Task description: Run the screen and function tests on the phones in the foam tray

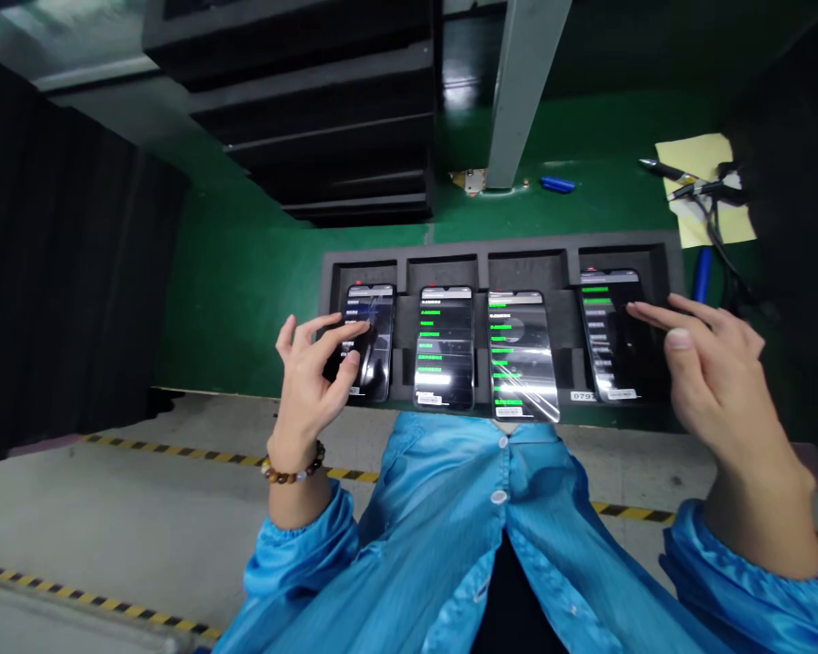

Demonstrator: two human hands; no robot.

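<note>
Several smartphones with lit screens lie in a row in a black foam tray (443, 243). My left hand (317, 372) is over the leftmost phone (380, 354), fingers apart, one fingertip at its screen. At the far right, the index finger of my right hand (715, 363) reaches the screen of the rightmost phone (603, 345); its other fingers are spread. Between them lie the second phone (444, 350) and the third phone (522, 354), both showing lines of green text. The third sits lower, over the tray's front edge. Neither hand grips anything.
Black stacked trays (354, 154) stand behind on the green bench (224, 282). A grey post (524, 91) rises at the back, near a blue pen cap (557, 184). Yellow paper (695, 154) with pens and a dark cable (719, 232) lie at the right.
</note>
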